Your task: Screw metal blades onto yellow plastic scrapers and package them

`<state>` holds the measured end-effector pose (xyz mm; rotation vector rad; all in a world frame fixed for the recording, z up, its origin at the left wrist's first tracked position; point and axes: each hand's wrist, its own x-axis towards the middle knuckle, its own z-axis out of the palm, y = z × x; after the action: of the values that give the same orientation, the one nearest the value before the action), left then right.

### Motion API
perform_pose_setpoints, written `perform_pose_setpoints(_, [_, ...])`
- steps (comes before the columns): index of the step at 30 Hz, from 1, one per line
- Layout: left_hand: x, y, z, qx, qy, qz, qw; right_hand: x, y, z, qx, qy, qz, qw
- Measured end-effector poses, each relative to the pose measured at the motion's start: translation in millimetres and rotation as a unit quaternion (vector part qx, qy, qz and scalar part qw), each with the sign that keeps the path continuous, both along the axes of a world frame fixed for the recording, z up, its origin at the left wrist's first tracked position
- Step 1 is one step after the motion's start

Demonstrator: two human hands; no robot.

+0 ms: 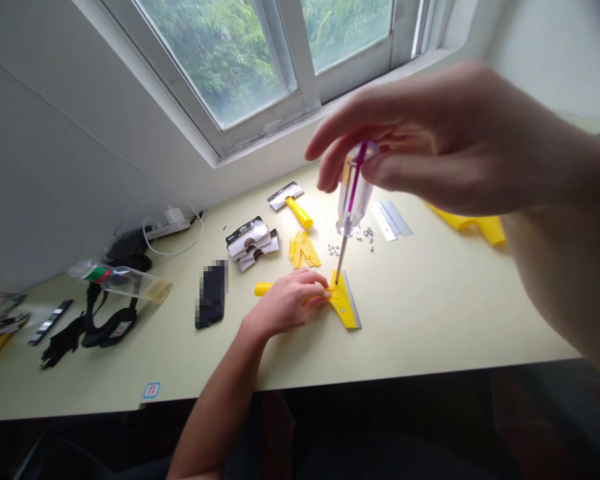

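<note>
A yellow scraper (346,308) with a grey blade edge lies on the table, its handle pointing left. My left hand (295,298) is closed round it where the handle meets the head. Above it, my right hand (420,143) grips a screwdriver (354,187) with a clear handle and a purple stripe. The screwdriver stands nearly upright, its tip at the upper part of the scraper head. A screw shows lower on the head. Just beyond are yellow plastic plates (304,250), small nuts (333,249), screws (369,235) and metal blades (391,221).
Cardboard sleeves (253,241) and a packaged yellow scraper (299,212) lie towards the window. More yellow handles (473,225) lie under my right forearm. On the left are a phone (212,295), a plastic bottle (130,283), black straps (113,333) and a power strip (169,228).
</note>
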<state>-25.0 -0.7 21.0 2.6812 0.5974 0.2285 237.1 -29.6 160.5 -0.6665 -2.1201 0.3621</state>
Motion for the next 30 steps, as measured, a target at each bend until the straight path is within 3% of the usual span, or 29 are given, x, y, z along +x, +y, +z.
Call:
perform_pose_setpoints(2, [0,0,0.3,-0.002,-0.001,0.0,1.0,-7,3,-3,-0.049,0.069,0.021,0.996])
perform_pose_setpoints(6, [0,0,-0.4,-0.003,-0.001,0.0,1.0,-25,4,-11,-0.049,0.134,-0.046,0.989])
perform_pose_setpoints(8, [1,-1,-0.8,-0.001,-0.001,0.0,1.0,-32,2,-16,-0.064,0.214,-0.01,0.975])
perform_pose_setpoints(11, [1,-1,-1.2,0.004,-0.003,0.001,1.0,-43,3,-24,-0.15,0.334,0.09,0.926])
perform_pose_setpoints(14, [1,-1,-1.6,0.005,-0.006,-0.001,1.0,-55,7,-30,-0.214,0.349,0.133,0.903])
perform_pose_setpoints(16, [1,0,-2.2,0.005,-0.009,-0.003,1.0,-57,9,-29,-0.178,0.315,0.098,0.927])
perform_pose_setpoints(19, [0,0,-2.9,0.007,-0.012,-0.001,1.0,-44,9,-20,-0.035,0.158,-0.041,0.986])
perform_pose_setpoints(21, [0,1,-2.8,0.006,-0.011,-0.002,1.0,-27,6,-10,0.048,0.031,-0.147,0.987])
perform_pose_setpoints(23, [0,1,-2.3,0.004,-0.01,-0.004,1.0,-10,3,-2,0.069,-0.02,-0.188,0.98])
perform_pose_setpoints(25, [0,1,-2.1,0.001,-0.007,-0.005,1.0,2,2,3,0.026,-0.009,-0.141,0.99])
perform_pose_setpoints(27, [-1,1,-2.4,-0.001,-0.004,-0.003,1.0,3,3,2,-0.052,0.026,-0.043,0.997])
perform_pose_setpoints(30, [-1,0,-2.8,-0.006,-0.005,0.001,1.0,-13,10,-10,-0.157,0.105,0.088,0.978])
